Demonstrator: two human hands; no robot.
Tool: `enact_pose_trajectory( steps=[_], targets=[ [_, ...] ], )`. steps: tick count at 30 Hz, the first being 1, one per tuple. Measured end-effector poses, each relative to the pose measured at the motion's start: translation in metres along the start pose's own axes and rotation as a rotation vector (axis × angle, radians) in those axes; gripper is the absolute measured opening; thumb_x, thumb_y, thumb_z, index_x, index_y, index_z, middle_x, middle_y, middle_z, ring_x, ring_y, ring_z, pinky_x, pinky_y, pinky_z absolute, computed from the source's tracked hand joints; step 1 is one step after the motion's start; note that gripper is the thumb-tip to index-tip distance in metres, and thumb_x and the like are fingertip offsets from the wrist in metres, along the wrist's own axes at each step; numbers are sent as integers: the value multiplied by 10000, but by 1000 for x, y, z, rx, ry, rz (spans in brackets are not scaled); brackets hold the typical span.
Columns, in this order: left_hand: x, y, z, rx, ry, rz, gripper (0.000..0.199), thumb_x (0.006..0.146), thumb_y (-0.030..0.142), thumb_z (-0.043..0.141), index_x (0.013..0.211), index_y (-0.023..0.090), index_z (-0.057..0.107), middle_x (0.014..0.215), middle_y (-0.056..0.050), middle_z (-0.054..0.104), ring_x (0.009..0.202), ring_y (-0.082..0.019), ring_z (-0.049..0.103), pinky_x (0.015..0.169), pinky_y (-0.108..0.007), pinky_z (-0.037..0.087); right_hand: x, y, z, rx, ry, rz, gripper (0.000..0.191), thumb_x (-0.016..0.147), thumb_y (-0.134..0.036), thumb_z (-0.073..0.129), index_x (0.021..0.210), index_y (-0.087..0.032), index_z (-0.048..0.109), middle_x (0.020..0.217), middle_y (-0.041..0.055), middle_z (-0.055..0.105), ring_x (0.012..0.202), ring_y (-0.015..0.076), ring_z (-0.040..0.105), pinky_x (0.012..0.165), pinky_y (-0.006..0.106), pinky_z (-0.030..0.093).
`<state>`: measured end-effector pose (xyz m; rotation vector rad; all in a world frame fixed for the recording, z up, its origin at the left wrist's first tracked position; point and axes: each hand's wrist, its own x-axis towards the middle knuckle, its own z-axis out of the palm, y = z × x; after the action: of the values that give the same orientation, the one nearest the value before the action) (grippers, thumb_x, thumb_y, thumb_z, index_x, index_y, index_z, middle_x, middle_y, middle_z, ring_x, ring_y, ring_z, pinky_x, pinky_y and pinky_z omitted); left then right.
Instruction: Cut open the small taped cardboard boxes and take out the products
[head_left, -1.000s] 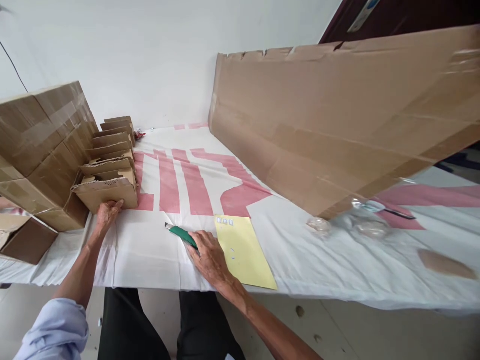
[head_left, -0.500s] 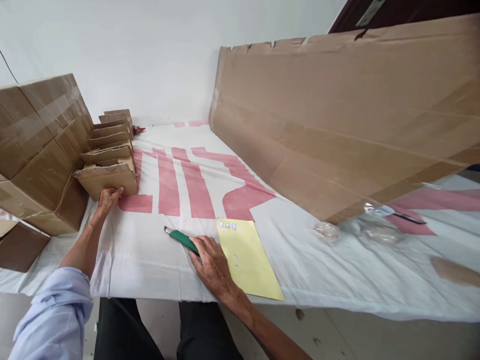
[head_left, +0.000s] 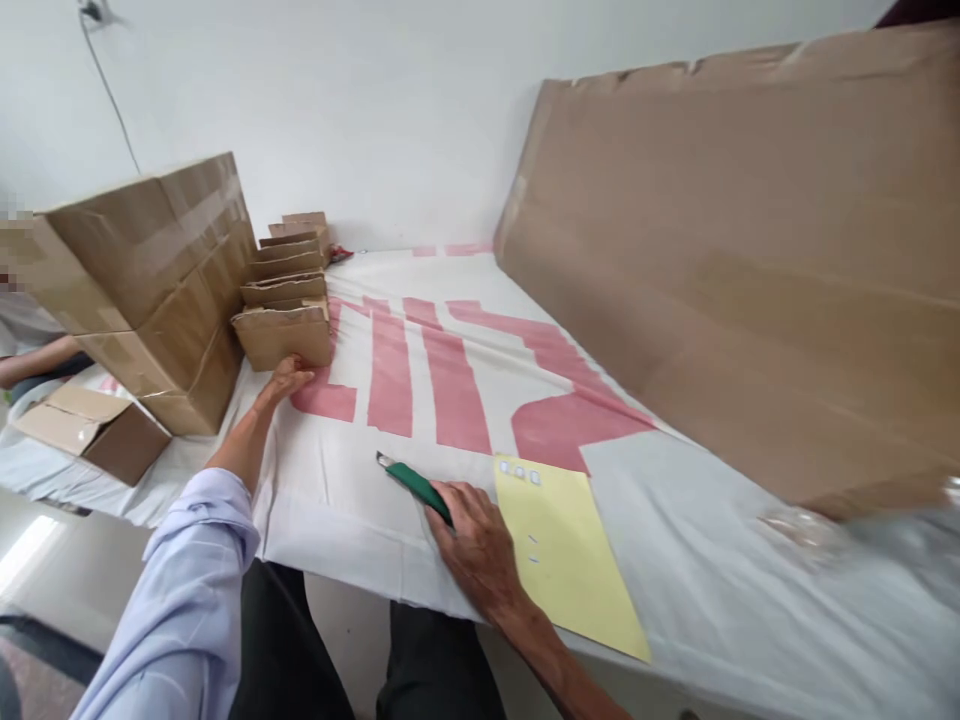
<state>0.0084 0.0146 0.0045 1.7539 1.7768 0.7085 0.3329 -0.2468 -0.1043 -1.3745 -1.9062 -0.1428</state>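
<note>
My right hand [head_left: 476,545] rests on the table with its fingers closed round a green utility knife [head_left: 416,487]. The knife's metal blade tip points away to the left. Just right of that hand lies a yellow sheet [head_left: 574,560], with small pale stickers along its top and two thin marks lower down. Reaching forward, my left hand [head_left: 286,378] has its thumb apart from its fingers, against the lower front of the nearest small open cardboard box [head_left: 283,340]. Behind this box, several similar boxes [head_left: 285,262] stand in a row with flaps up.
Large taped cartons [head_left: 191,265] are stacked at left, with a smaller box [head_left: 97,430] before them. A big cardboard sheet [head_left: 720,260] leans at right beside clear plastic [head_left: 806,530]. Red print marks the white tablecloth [head_left: 337,510]. Another person's arm [head_left: 37,362] shows far left.
The view has swung left, so everything sits further right and more of the left side shows. My left hand's fingers have shifted at the box front. The right hand still holds the knife.
</note>
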Motion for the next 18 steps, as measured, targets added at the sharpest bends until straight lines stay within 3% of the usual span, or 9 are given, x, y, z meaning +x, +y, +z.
enact_pose_trajectory(
  steps=[5, 10, 14, 18],
  targets=[
    [-39, -5, -2, 132, -54, 45, 401, 1044, 398, 719, 1379, 186, 658, 1403, -127, 669, 1200, -285, 698, 1013, -508, 625, -3, 2, 3, 4, 7, -27, 248, 1086, -294, 491, 1245, -196, 654, 1084, 122, 730, 997, 305, 655, 837, 413, 491],
    [-85, 1, -10, 197, -124, 177, 389, 1039, 399, 730, 1351, 175, 672, 1370, -123, 688, 1183, -279, 708, 1011, -510, 626, -4, 3, 4, 10, 8, -15, 228, 1058, -275, 516, 1227, -202, 651, 1064, 119, 728, 977, 301, 657, 827, 413, 498],
    [-126, 1, -32, 223, -82, 251, 372, 1053, 349, 671, 1388, 187, 677, 1463, -133, 678, 1244, -284, 702, 1070, -478, 598, -3, 1, 1, 10, -16, 3, 222, 1040, -263, 532, 1213, -201, 656, 1062, 122, 727, 976, 299, 649, 841, 417, 510],
    [-182, -19, -40, 288, -26, 277, 459, 1079, 377, 538, 1490, 193, 628, 1564, -138, 641, 1361, -298, 664, 1124, -447, 567, -1, 0, -1, 9, -41, 21, 239, 1020, -250, 543, 1221, -192, 660, 1064, 130, 724, 987, 308, 642, 852, 429, 512]
  ],
)
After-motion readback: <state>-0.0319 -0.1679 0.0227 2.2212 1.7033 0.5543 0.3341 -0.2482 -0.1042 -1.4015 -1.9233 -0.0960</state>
